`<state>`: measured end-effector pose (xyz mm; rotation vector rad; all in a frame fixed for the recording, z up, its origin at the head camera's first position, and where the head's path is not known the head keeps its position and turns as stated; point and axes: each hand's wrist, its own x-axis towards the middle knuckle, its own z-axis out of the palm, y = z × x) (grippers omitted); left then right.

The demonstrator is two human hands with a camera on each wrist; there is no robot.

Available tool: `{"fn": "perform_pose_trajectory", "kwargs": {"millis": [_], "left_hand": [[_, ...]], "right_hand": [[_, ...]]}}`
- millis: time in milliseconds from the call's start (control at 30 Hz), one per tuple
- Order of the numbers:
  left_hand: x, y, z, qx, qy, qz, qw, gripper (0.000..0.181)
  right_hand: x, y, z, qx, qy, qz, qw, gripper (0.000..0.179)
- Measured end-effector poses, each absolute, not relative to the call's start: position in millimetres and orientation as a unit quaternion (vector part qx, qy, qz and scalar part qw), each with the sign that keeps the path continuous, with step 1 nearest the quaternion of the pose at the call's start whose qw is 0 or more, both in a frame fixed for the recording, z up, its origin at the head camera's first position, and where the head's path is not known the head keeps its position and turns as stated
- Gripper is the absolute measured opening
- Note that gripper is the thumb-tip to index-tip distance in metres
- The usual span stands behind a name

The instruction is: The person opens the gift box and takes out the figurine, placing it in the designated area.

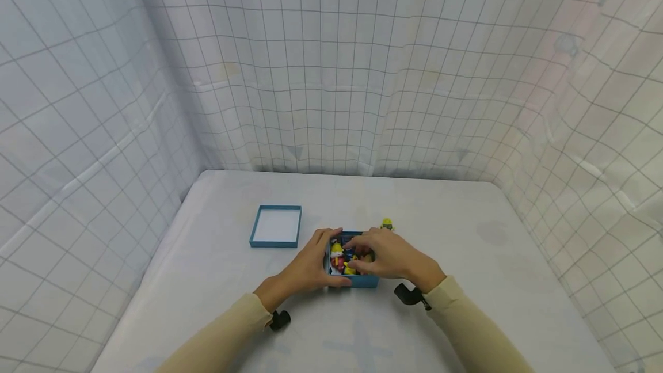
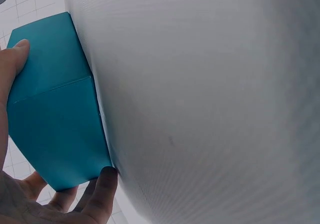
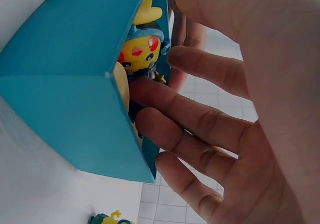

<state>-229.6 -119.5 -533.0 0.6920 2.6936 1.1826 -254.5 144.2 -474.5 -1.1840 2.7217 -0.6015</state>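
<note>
A small blue box stands on the table, packed with several colourful toy figures. My left hand holds the box at its left side. In the left wrist view its thumb lies on one wall of the box and the fingers wrap the far end. My right hand is over the box's right part, thumb and forefinger apart. From the right wrist, its fingertips dip past the rim, close to a yellow figure with red cheeks and a blue hat; one fingertip is hidden inside.
A shallow square blue lid with a white inside lies to the left, behind my left hand. Just beyond the box, to the right, is a small yellow and green figure. White grid-patterned curtains enclose the table's back and sides.
</note>
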Motion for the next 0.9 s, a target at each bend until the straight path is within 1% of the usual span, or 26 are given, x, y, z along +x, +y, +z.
{"fn": "perform_pose_trajectory", "kwargs": {"millis": [533, 900], "left_hand": [[-228, -120, -533, 0.228, 0.886, 0.399, 0.065, 0.122], [-229, -119, -532, 0.226, 0.887, 0.397, 0.064, 0.122]], "right_hand": [[-252, 134, -481, -0.406, 0.895, -0.185, 0.032, 0.037], [-250, 133, -487, -0.392, 0.905, -0.165, 0.01, 0.038]]}}
